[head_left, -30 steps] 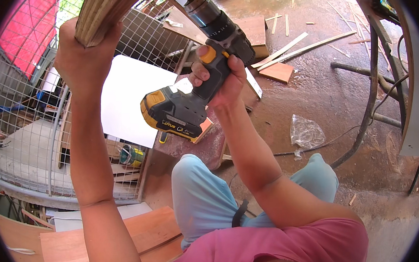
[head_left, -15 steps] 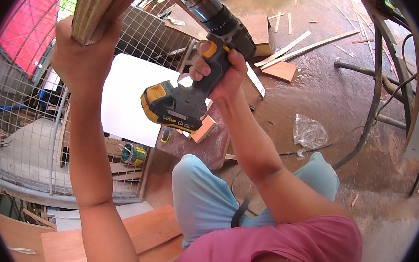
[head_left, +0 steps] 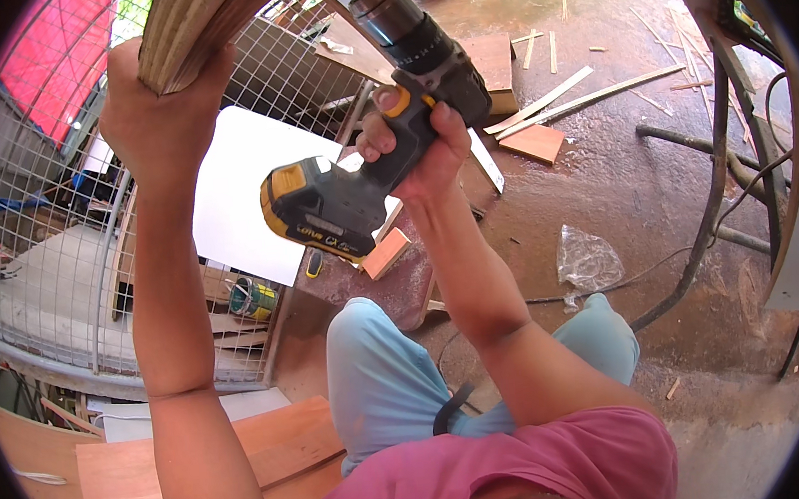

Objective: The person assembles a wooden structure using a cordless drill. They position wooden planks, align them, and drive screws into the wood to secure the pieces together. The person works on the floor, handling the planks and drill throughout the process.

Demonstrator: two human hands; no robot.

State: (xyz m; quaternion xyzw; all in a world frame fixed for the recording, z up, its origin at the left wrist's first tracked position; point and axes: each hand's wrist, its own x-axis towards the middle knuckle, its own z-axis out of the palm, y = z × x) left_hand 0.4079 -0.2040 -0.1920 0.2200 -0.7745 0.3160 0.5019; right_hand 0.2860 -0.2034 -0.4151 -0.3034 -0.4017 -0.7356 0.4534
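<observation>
Raised at the upper left, my left hand (head_left: 164,113) is wrapped around the end of a thick wooden piece (head_left: 199,31), which runs up past the top edge. My right hand (head_left: 429,144) grips a black and yellow cordless drill (head_left: 396,90) by its handle, index finger near the yellow trigger area. The drill's chuck points up and away to the left, and its tip lies close to the top edge. Its battery (head_left: 317,209) hangs toward me. Whether the bit touches wood cannot be made out.
A wire mesh fence (head_left: 52,249) stands on the left, with a white panel (head_left: 250,196) nearer the middle. Wood strips (head_left: 585,99) and a clear plastic bag (head_left: 588,258) lie on the floor. Metal tubing (head_left: 714,187) rises at right; plywood boards (head_left: 122,478) lie at lower left.
The drill and my right hand have shifted slightly left. The wooden piece in my left hand sits a touch lower in view. Both grips are unchanged.
</observation>
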